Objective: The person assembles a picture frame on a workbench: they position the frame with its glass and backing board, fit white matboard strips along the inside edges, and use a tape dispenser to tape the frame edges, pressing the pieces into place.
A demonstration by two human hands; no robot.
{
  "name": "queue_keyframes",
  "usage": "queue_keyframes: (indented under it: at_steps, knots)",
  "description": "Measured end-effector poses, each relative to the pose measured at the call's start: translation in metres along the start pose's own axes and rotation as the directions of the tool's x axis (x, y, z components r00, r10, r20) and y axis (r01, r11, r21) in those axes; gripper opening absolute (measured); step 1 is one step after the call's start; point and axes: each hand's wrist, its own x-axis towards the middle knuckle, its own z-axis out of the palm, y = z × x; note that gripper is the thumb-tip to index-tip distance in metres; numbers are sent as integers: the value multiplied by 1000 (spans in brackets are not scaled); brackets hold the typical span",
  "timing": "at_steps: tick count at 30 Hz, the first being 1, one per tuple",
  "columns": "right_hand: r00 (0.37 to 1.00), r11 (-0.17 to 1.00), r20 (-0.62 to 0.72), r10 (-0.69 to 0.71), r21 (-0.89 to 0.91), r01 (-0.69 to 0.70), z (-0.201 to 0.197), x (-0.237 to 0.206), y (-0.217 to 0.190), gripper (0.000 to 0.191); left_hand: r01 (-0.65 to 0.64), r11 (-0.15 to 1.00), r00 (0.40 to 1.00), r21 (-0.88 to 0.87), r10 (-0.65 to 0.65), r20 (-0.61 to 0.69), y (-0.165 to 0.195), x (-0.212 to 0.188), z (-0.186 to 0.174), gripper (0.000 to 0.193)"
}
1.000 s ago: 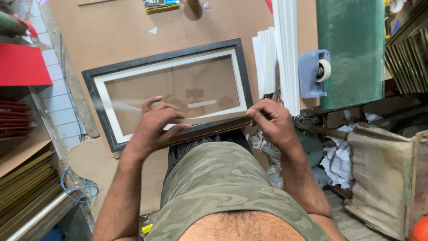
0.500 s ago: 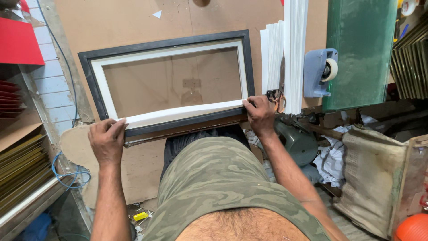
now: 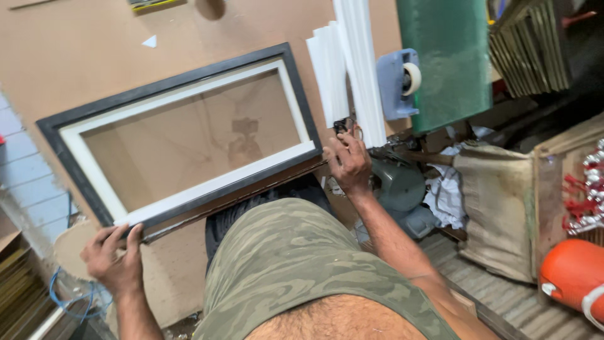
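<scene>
A large picture frame with a black outer border and white inner border lies on a brown board table. Glass in it reflects light. My left hand grips the frame's near left corner, fingers curled over the edge. At the near right corner, my right hand holds the frame's edge. My camouflage shorts fill the lower middle of the view.
White strips lie right of the frame. A blue tape dispenser and a green sheet sit further right. A grey motor, a sack and an orange container stand lower right. Stacked mouldings are top right.
My hands moved apart from the middle of the frame's near edge to its two near corners. The view shifted, and the frame now appears tilted.
</scene>
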Motion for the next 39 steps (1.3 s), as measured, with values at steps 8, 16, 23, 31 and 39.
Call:
queue_keyframes:
  at_steps: [8,16,23,31,39]
  knots:
    - [795,801,-118,595,8,-599,-27,16,109,28,129,991,992,-33,-129,-9,-3,8,5,18]
    - [815,818,-78,574,93,-568,-37,14,119,17,1,1000,1000,-11,-1,-27,44,59,-6,9]
    - [870,861,-151,469,300,-412,-77,33,32,17,-183,969,983,-166,178,-42,155,116,6,14]
    - [874,822,-100,-476,303,482,-110,70,-113,23,-628,591,626,-507,770,123,293,156,5,39]
    - [942,728,105,318,609,-314,-43,116,-52,18,-365,915,863,-170,401,307,155,204,-36,17]
